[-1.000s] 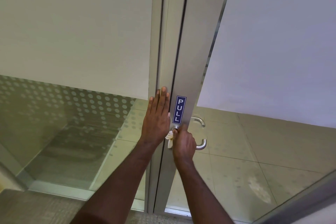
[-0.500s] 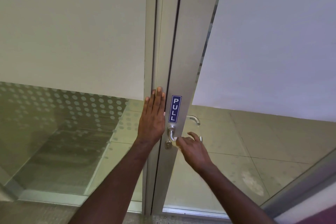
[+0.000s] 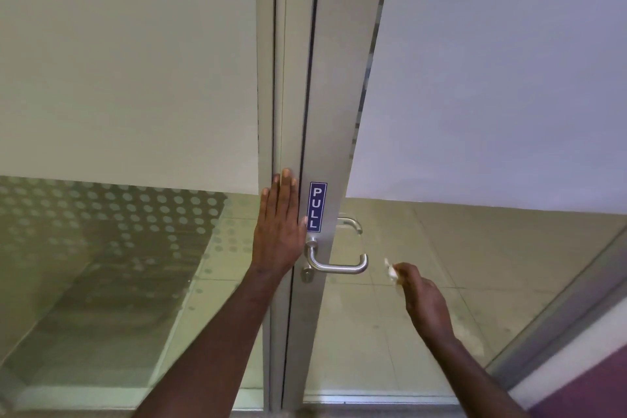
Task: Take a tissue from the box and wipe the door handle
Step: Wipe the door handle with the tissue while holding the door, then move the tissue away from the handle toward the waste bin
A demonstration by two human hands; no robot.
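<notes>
Tissue in hand, the person looks well into the job: the small crumpled white tissue (image 3: pixel 390 271) is pinched in the curled fingers of the right hand (image 3: pixel 424 299), which hangs just right of the brushed-metal lever door handle (image 3: pixel 339 266) without touching it. No tissue box shows anywhere, so the fetching step is judged done; whether the lever has been wiped enough cannot be told, and it may need another pass, since the hand is off the metal now. The left hand (image 3: pixel 280 231) lies flat and spread, fingers together and pointing up, pressed against the grey aluminium door frame (image 3: pixel 332 95) beside the blue vertical PULL sticker (image 3: pixel 317 207), apparently steadying the door. A second lever (image 3: pixel 351 224) shows through the glass on the far side. The door and side panel are glass, frosted above and clear below with a dotted band on the left; pale floor tiles (image 3: pixel 390 332) lie beyond.
</notes>
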